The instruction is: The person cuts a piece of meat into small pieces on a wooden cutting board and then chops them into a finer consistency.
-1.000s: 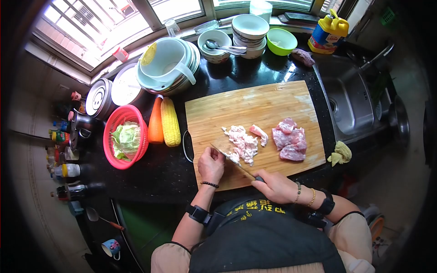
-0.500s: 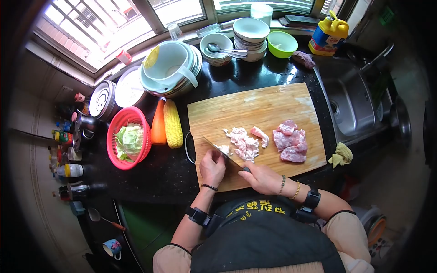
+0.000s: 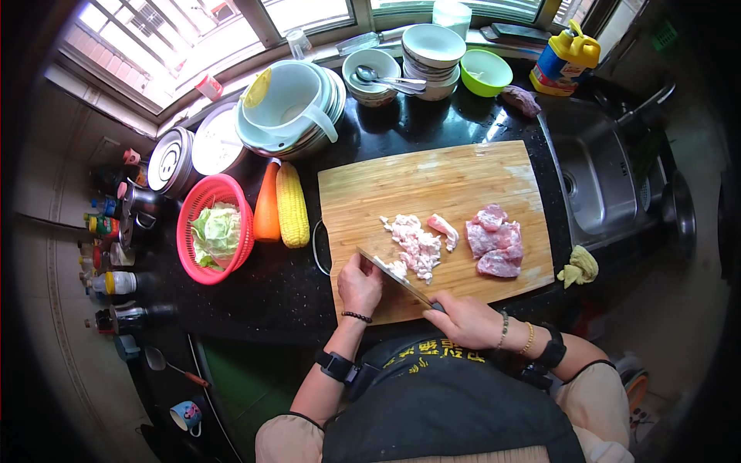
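My right hand (image 3: pixel 463 318) is closed round the dark handle of a knife (image 3: pixel 409 288). The blade slants up and to the left over the lower part of a wooden cutting board (image 3: pixel 432 174). Just left of the blade, my left hand (image 3: pixel 360 288) rests on the board with its fingers curled; whatever they press on is hidden. Chopped pale pink meat (image 3: pixel 415 245) lies in a loose pile beyond the blade, with small bits right against it. A narrow strip of meat (image 3: pixel 443 228) sits beside the pile, and a larger piece of raw meat (image 3: pixel 495 243) lies farther right.
Left of the board are a corn cob (image 3: pixel 292 204), a carrot (image 3: pixel 267 204) and a red basket (image 3: pixel 248 231) holding cabbage (image 3: pixel 218 235). Stacked bowls (image 3: pixel 434 48), a green bowl (image 3: pixel 486 76) and a large plastic jug (image 3: pixel 285 104) line the back. A sink (image 3: pixel 598 208) and yellowish cloth (image 3: pixel 579 267) are right.
My right hand has moved right and slightly down with the knife, drawing the blade the same way. My left hand stays almost in place beside it. The view has shifted slightly.
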Available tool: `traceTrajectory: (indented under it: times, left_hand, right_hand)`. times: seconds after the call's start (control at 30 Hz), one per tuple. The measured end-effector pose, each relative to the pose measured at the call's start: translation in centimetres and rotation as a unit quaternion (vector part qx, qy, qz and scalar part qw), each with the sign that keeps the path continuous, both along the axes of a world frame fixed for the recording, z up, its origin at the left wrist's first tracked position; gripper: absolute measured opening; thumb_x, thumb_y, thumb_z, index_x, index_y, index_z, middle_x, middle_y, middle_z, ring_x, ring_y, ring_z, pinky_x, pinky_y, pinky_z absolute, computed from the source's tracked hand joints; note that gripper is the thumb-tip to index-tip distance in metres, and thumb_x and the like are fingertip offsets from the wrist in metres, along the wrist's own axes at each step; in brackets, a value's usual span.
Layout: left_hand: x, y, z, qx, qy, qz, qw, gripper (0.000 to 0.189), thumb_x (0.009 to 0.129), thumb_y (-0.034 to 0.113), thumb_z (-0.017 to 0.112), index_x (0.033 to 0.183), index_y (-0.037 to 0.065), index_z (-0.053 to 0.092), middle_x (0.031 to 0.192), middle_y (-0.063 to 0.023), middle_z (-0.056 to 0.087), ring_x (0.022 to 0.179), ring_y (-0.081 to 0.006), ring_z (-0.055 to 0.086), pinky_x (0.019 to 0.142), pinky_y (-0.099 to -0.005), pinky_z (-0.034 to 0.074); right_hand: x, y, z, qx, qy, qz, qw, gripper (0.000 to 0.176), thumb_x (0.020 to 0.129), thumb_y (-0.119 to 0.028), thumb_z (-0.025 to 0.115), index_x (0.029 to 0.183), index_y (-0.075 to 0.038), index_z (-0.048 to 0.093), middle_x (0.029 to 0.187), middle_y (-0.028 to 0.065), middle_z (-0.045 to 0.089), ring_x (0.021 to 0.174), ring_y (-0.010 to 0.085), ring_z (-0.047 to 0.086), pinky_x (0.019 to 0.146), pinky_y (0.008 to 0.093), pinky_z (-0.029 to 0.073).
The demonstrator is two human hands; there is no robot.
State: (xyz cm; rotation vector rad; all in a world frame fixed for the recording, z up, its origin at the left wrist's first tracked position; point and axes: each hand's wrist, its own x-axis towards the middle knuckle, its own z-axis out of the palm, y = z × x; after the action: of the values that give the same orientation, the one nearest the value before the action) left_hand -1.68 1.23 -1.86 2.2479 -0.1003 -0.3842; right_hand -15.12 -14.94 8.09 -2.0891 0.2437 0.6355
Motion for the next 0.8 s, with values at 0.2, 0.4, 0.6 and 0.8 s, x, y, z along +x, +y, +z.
traceTrajectory:
  times: [0.2, 0.4, 0.6, 0.8]
  left_hand:
    - [0.1, 0.3, -1.1, -0.052, -0.003, 0.009, 0.999, 0.019, 0.075, 0.017, 0.066, 0.082, 0.001, 0.06, 0.068, -0.0125, 0.063, 0.064, -0.0274, 0.063, 0.062, -0.0376, 0.048]
    - [-0.1, 0.3, -0.4, -0.018, 0.001, 0.013, 1.0, 0.016, 0.074, 0.016, 0.067, 0.079, 0.002, 0.061, 0.066, -0.0115, 0.063, 0.063, -0.0262, 0.062, 0.061, -0.0364, 0.048]
    - [-0.1, 0.3, -0.4, -0.014, 0.012, 0.006, 1.0, 0.015, 0.073, 0.017, 0.067, 0.074, 0.004, 0.06, 0.063, -0.01, 0.061, 0.06, -0.0248, 0.061, 0.059, -0.036, 0.047]
    - [-0.1, 0.3, -0.3, -0.012, 0.011, -0.002, 1.0, 0.016, 0.075, 0.017, 0.066, 0.076, 0.003, 0.06, 0.065, -0.0108, 0.062, 0.063, -0.026, 0.062, 0.06, -0.0368, 0.047]
  right_hand:
    - [3.4, 1.6, -2.5, 0.005, -0.057, -0.003, 0.998, 0.039, 0.094, -0.037, 0.045, 0.103, 0.001, 0.048, 0.083, 0.0279, 0.061, 0.081, 0.0434, 0.06, 0.071, 0.0504, 0.046]
    - [1.1, 0.9, -2.9, 0.015, -0.089, -0.019, 0.996, 0.037, 0.094, -0.035, 0.045, 0.104, 0.0, 0.049, 0.084, 0.0273, 0.061, 0.082, 0.0425, 0.059, 0.071, 0.0494, 0.046]
    - [-1.4, -0.7, -0.5, 0.021, -0.046, -0.017, 0.999, 0.039, 0.093, -0.036, 0.046, 0.107, 0.0, 0.051, 0.084, 0.026, 0.062, 0.082, 0.0424, 0.06, 0.072, 0.0476, 0.047]
    - [-1.0, -0.2, -0.7, 0.008, -0.01, 0.001, 1.0, 0.04, 0.093, -0.037, 0.046, 0.107, 0.0, 0.051, 0.087, 0.0273, 0.062, 0.083, 0.0426, 0.06, 0.072, 0.0476, 0.047]
